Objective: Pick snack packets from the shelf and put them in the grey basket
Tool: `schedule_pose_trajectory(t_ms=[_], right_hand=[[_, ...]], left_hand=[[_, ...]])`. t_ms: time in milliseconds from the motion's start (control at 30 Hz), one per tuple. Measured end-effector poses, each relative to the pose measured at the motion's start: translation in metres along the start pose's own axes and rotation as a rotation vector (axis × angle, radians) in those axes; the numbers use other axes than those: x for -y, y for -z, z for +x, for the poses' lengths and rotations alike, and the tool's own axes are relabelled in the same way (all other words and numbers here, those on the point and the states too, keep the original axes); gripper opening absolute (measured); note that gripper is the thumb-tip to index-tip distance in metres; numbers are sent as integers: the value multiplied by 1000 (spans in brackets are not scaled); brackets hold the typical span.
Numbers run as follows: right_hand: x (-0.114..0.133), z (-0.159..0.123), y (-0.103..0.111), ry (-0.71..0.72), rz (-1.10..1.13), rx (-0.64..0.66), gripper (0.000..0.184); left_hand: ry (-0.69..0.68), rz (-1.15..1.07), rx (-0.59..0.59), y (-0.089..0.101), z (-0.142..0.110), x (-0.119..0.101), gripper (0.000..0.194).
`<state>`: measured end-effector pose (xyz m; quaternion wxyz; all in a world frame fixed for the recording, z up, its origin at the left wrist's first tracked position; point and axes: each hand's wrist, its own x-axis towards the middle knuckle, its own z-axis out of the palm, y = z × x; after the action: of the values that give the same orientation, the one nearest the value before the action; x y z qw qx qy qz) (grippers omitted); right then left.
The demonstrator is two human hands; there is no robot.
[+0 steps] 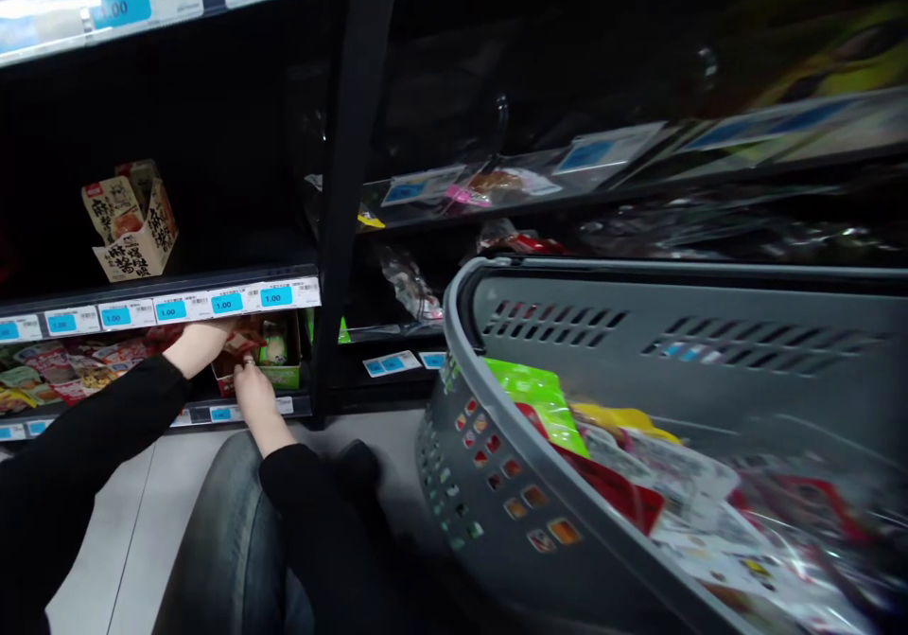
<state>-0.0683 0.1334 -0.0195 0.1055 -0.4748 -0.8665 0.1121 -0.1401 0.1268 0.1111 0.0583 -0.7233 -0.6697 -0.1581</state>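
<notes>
My left hand (204,343) reaches into the bottom shelf, just beneath the price strip, among red snack packets (243,343). Its fingers are hidden from sight. Lower and to the right, my right hand (253,391) is at the front of an open display box with the red packets. Its fingers are curled inward at the box's edge, but what they pinch does not show. Beside it stands a green display box (285,377) with a green and white packet (273,343) in it.
A grey shopping basket (489,417) full of colourful snack packets stands at the right. Several packets (78,366) lie along the bottom shelf at left. A cardboard display box (138,247) sits on the shelf above. A black post (355,143) divides the shelving.
</notes>
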Motion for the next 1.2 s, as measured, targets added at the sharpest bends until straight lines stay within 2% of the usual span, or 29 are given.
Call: schedule_pose_trajectory(t_ms=[100,200,233,333,400,467,533,633,733,833,867,933,1033,1133,1200], right_hand=[[-2,-1,1,11,9,24,30],[-5,0,1,43,25,31,31],[-5,0,1,53,33,29,31],[-5,1,0,68,68,12,31],[-3,2,1,58,104,-1,31],[0,3,3,38,156,-15,31],[3,3,10,18,227,-36,31],[1,-9,29,8,372,-87,30],[-12,-48,56,4,556,-157,23],[-33,-108,85,16,741,-169,35],[-39,-128,94,22,797,-161,37],[-52,-162,107,2,1049,-145,31],[-69,-193,117,-119,1297,-242,43],[-84,-207,119,-232,1183,-428,55],[-91,-214,116,-250,1078,-488,62]], left_hand=[[105,61,29,17,-32,6,35],[231,43,46,29,-68,14,50],[302,-123,62,32,-81,17,51],[513,-883,52,36,-119,24,46],[681,-1169,-22,36,-144,28,44],[855,-1318,-59,35,-166,30,44],[1023,-1378,-76,34,-184,26,44],[1156,-1477,-65,30,-195,5,41],[1098,-1634,-83,15,-185,-30,40],[979,-1764,-47,-5,-159,-70,38],[913,-1803,-15,-11,-150,-83,37],[757,-1863,54,-20,-132,-110,38],[570,-1916,105,-29,-113,-146,46],[525,-1984,158,-37,-110,-171,53],[552,-2015,196,-46,-116,-179,57]])
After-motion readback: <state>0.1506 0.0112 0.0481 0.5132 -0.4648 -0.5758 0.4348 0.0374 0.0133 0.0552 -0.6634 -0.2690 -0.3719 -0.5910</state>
